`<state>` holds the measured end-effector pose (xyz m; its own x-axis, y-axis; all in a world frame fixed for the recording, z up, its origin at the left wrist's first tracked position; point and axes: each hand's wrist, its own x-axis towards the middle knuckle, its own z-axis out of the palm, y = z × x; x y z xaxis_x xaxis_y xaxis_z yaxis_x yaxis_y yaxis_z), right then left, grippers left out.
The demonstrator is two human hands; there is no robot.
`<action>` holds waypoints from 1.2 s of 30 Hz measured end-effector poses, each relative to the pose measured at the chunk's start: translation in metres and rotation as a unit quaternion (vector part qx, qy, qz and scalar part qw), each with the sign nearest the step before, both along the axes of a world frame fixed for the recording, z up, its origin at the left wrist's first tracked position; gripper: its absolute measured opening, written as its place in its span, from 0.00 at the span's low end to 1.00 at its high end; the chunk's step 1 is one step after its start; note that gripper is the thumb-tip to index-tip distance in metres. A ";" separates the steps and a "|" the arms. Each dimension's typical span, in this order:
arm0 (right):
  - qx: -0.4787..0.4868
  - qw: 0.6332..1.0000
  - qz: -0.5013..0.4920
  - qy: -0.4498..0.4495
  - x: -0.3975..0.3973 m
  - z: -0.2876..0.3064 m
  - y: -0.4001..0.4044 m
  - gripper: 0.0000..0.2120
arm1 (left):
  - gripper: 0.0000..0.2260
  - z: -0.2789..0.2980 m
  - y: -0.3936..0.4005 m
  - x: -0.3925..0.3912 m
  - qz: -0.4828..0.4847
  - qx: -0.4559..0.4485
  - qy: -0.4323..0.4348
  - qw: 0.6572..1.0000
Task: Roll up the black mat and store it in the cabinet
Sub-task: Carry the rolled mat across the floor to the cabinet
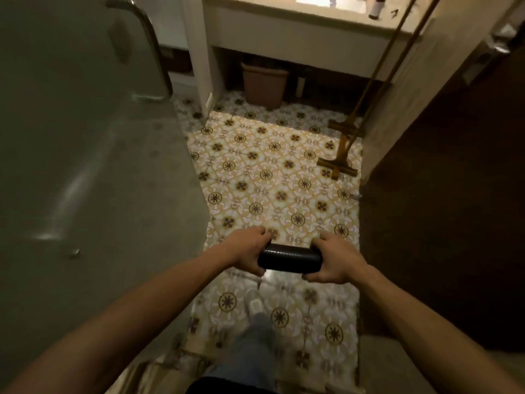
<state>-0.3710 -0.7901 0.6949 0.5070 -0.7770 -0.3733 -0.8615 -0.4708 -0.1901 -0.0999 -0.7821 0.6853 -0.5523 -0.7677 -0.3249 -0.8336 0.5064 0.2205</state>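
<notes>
The black mat [289, 258] is rolled into a tight horizontal tube and held in the air above the patterned tile floor [272, 172]. My left hand [250, 250] grips its left end and my right hand [335, 260] grips its right end, fingers curled around the roll. Both forearms reach forward from the bottom corners of the view. No cabinet interior shows clearly; a dark wooden door [443, 194] stands at the right.
A frosted glass panel [85, 166] with a metal handle [147, 44] fills the left side. Ahead, a vanity counter [298, 27] has a brown bin [264, 83] underneath. Two long-handled wooden tools [341, 155] lean at the right wall. My shoe [254, 305] is on the tiles.
</notes>
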 end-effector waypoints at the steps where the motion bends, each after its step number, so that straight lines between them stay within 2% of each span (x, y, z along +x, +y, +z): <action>1: 0.002 1.000 0.000 0.000 0.001 -0.003 -0.026 0.30 | 0.30 -0.003 -0.023 0.001 0.010 -0.002 0.001 1.000; 6: 0.016 0.999 0.039 0.003 0.011 -0.003 -0.135 0.30 | 0.28 -0.002 -0.112 0.007 0.049 0.033 0.001 0.998; 12: 0.031 0.998 0.058 -0.012 0.027 0.001 -0.247 0.31 | 0.28 0.014 -0.215 0.021 0.065 0.030 -0.014 0.997; 19: 0.033 0.990 0.135 -0.011 0.060 -0.017 -0.417 0.32 | 0.27 -0.002 -0.348 0.046 0.142 0.055 -0.009 0.988; 25: 0.060 0.977 0.205 0.003 0.097 -0.030 -0.553 0.30 | 0.32 -0.011 -0.449 0.067 0.224 0.077 -0.013 0.971; 31: 0.077 0.949 0.303 0.032 0.166 -0.032 -0.656 0.30 | 0.28 -0.019 -0.501 0.108 0.305 0.080 0.018 0.949; 36: 0.080 0.927 0.365 0.024 0.254 -0.044 -0.723 0.29 | 0.27 -0.027 -0.548 0.177 0.360 0.094 0.011 0.928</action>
<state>-0.1171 -1.5134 0.6506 0.8560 -0.1656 -0.4897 -0.3333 -0.9009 -0.2781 0.0773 -1.3298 0.6580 0.0737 -0.8717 -0.4845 -0.9353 -0.2290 0.2697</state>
